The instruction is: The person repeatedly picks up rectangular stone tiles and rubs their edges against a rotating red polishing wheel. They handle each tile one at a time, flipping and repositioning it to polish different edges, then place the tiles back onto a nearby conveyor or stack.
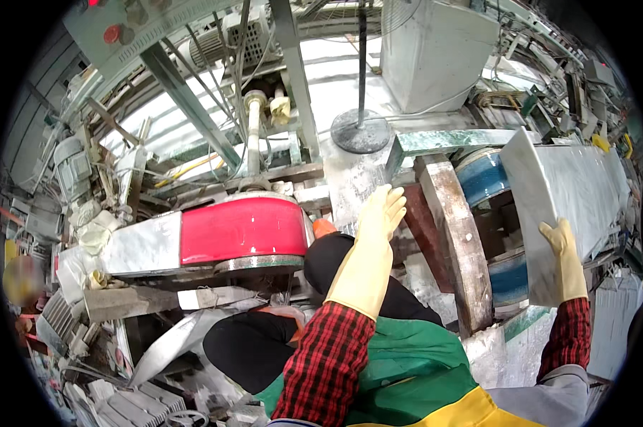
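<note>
My left hand (375, 238), in a pale yellow rubber glove over a red plaid sleeve, is raised with fingers straight and together near a wet grey machine surface (353, 178); it holds nothing. My right hand (565, 260), gloved the same way, grips the near edge of a grey stone slab (560, 192). The slab is tilted and lies over a blue-banded roller (481, 178).
A red-guarded grinding wheel (243, 229) sits at centre left under a vertical shaft (254, 128). A rusty wooden post (453, 242) stands between my hands. A fan base (360, 134), motors, cables and stacked stone pieces (133, 406) crowd the surroundings. I wear a green and yellow apron (414, 377).
</note>
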Demonstrator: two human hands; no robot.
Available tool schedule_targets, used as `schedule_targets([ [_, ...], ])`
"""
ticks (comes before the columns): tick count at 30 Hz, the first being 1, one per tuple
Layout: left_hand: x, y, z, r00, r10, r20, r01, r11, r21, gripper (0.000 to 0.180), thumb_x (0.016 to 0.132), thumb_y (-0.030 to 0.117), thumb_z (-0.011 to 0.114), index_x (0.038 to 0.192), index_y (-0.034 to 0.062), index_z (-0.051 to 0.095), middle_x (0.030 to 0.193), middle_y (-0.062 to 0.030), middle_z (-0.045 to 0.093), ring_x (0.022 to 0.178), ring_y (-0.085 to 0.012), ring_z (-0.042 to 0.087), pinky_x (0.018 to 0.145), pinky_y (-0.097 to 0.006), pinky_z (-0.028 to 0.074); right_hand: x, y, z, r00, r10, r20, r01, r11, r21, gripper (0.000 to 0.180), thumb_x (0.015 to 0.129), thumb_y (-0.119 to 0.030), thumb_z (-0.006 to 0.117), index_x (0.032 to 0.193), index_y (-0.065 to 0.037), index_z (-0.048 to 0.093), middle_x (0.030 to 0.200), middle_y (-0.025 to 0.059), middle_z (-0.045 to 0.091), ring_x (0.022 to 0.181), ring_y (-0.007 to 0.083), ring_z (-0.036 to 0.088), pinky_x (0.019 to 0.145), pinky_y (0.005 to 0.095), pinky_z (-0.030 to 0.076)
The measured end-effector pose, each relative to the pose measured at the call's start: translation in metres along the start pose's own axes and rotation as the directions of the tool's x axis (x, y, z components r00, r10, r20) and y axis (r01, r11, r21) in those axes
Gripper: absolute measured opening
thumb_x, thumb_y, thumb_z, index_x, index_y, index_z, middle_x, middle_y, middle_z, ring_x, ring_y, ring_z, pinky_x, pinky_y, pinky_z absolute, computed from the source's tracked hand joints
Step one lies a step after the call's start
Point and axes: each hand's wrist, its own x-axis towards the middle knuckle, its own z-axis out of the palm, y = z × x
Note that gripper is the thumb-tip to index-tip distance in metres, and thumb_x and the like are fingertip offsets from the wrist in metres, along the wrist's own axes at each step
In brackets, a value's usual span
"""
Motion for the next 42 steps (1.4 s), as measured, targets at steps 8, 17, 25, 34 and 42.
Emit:
schedule_targets([
  [8,0.023,-0.028,-0.008,0.992,-0.098,0.08,0.1,0.995,-0.015,0.038,0.093,0.032,0.061,0.123,0.0097,0.054,0.114,-0.0127,0.066,0.096,-0.0237,0.065,0.08,-0.035,0.054,0.019,0.042,0.006,1.0,0.014,-0.01,-0.013,0.999,0.047,0.045,0.078,-0.023,0.075,0.107,0.01,0.062,0.089,0.0188,0.068,0.082,0.0252,0.066,0.071,0.0393,0.051],
  [17,0.015,-0.015,-0.003,0.998,-0.054,0.036,0.051,0.996,0.078,0.038,0.094,0.032,0.062,0.124,0.0109,0.052,0.118,-0.0111,0.066,0.098,-0.0224,0.066,0.079,-0.033,0.054,-0.013,-0.007,-0.015,1.0,0.018,0.012,-0.02,0.992,0.125,0.04,0.073,-0.015,0.076,0.101,0.01,0.062,0.085,0.0159,0.066,0.075,0.0214,0.062,0.068,0.0339,0.05],
  [25,-0.078,-0.017,0.073,0.81,-0.086,0.579,0.015,0.992,0.126,0.11,0.082,0.049,0.073,0.155,0.0108,-0.001,0.156,-0.0147,0.025,0.141,-0.0324,0.031,0.111,-0.051,0.033,-0.067,-0.139,0.011,0.918,-0.394,-0.053,0.397,0.903,0.164,0.027,0.077,-0.019,0.073,0.098,-0.002,0.068,0.076,0.0146,0.069,0.063,0.0256,0.065,0.062,0.0361,0.051],
  [34,-0.119,0.076,0.063,0.927,0.352,-0.129,-0.337,0.934,0.122,0.04,0.095,0.012,0.051,0.133,0.0023,0.047,0.123,-0.0163,0.059,0.112,-0.0297,0.058,0.097,-0.039,0.046,-0.096,-0.303,0.056,-0.133,-0.991,0.009,0.936,-0.128,-0.329,0.024,0.067,-0.01,0.062,0.088,-0.008,0.052,0.077,0.0044,0.056,0.07,0.0219,0.063,0.06,0.0343,0.051],
  [42,-0.139,0.162,-0.055,0.91,0.414,-0.026,-0.377,0.797,-0.472,0.045,0.099,0.022,0.048,0.139,0.0032,0.042,0.141,-0.0149,0.047,0.127,-0.0315,0.047,0.109,-0.043,0.038,-0.1,-0.35,0.064,0.191,-0.86,-0.473,0.972,0.1,0.211,0.052,0.081,-0.014,0.071,0.129,-0.007,0.057,0.126,0.0173,0.06,0.117,0.0318,0.057,0.1,0.0399,0.045],
])
